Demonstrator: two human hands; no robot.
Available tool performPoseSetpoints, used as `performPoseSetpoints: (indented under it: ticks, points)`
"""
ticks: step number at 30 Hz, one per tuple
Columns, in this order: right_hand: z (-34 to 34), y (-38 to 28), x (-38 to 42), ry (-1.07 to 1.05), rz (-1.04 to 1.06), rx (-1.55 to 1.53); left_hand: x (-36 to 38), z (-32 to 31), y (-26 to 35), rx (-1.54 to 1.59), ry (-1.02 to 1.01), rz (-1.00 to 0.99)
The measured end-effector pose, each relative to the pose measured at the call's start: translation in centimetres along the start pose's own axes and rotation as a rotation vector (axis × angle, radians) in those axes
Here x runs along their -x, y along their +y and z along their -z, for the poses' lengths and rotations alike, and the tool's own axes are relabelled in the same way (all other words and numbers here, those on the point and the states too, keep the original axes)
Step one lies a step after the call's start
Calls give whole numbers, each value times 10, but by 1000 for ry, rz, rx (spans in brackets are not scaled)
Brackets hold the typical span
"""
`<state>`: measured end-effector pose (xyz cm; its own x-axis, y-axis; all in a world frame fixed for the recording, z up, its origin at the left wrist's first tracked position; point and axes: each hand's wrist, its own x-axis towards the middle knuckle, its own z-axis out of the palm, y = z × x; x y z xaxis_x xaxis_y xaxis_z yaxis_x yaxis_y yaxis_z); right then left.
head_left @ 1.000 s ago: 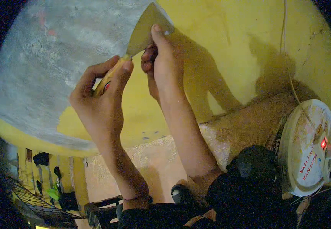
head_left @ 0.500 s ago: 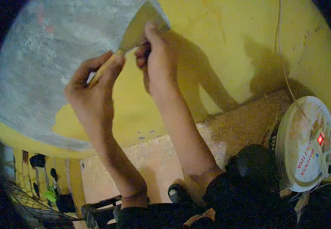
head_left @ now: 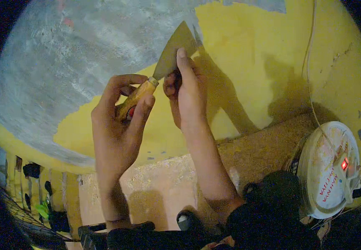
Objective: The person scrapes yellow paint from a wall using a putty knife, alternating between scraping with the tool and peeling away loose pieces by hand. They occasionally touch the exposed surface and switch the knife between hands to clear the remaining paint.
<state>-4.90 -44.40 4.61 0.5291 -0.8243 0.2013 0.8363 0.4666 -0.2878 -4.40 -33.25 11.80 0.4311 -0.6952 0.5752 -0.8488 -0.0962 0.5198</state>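
Observation:
A putty knife with a wide, tapering metal blade (head_left: pixel 173 51) and a yellowish wooden handle (head_left: pixel 135 99) is held up in front of the wall, its broad end up and to the right. My left hand (head_left: pixel 116 125) is closed around the handle, thumb on the near side, with a small red mark showing by the palm. The blade's lower right edge is pinched in my right hand (head_left: pixel 192 93), its thumb flat on the face and its curled fingers partly hidden behind. Behind them is a yellow wall (head_left: pixel 247 50) with a large rough grey patch (head_left: pixel 84 54).
A round white tub (head_left: pixel 332 166) stands at the right, with a power strip (head_left: pixel 344 168) showing a red light on top. A pale cable (head_left: pixel 309 62) runs down the wall to it. Dark items and a green object (head_left: pixel 43 209) lie at lower left.
Both hands and the putty knife have moved down and to the right in view. More of the handle shows now as my left hand's fingers have shifted on it. The view has shifted slightly.

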Motion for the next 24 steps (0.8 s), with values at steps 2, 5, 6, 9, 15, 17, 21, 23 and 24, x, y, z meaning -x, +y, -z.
performPoseSetpoints:
  ticks: [2,5,6,9,15,17,21,23,24]
  points:
    - [1,3,4,-35,1,58,-1,17,-4,-10,-100,92]
    - [-1,11,14,-118,-24,186,8,36,-22,21,-242,262]
    - [-3,15,17,-165,-36,254,12,41,-30,63,-289,326]
    - [-6,35,26,-252,0,418,19,54,-53,145,-322,283]
    - [-9,60,42,-387,-66,681,27,74,-109,378,-280,233]
    - [2,69,40,-441,-120,636,30,80,-126,394,-273,268]
    - [25,107,44,-565,-191,714,33,89,-159,331,-159,209]
    - [7,106,58,-670,-312,668,35,92,-164,237,-161,190]
    - [11,116,57,-706,-316,776,36,93,-166,229,-145,206]
